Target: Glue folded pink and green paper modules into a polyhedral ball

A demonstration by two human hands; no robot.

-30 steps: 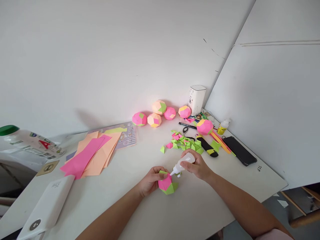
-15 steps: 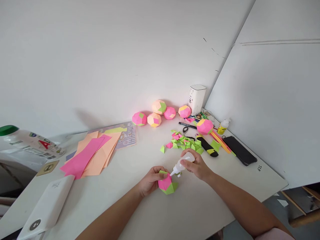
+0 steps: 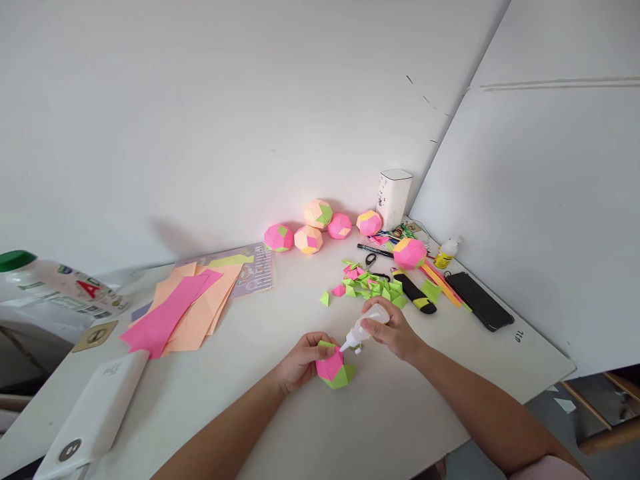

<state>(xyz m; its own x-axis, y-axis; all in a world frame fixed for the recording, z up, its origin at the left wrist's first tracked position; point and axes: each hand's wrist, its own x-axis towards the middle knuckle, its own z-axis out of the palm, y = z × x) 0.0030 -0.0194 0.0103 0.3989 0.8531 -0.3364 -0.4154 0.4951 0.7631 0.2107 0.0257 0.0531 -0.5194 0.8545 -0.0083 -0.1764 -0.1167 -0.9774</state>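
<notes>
Held in my left hand (image 3: 302,362) is a partly built paper ball (image 3: 332,369) of pink and green folded pieces, the thumb pressing on its top. My right hand (image 3: 393,331) grips a white glue bottle (image 3: 369,325), tilted so its nozzle meets or nearly meets the ball's upper right edge. I cannot tell whether glue is coming out. The small cap hangs beside the nozzle. Just beyond the right hand lies a heap of green and pink folded paper pieces (image 3: 373,287).
Several finished paper balls (image 3: 309,240) sit along the wall. To the right are a utility knife (image 3: 415,291), scissors (image 3: 371,259), a yellow-labelled glue bottle (image 3: 447,253) and a black phone (image 3: 479,301). Paper strips (image 3: 173,313), a power bank (image 3: 95,413) and a green-capped bottle (image 3: 63,283) occupy the left.
</notes>
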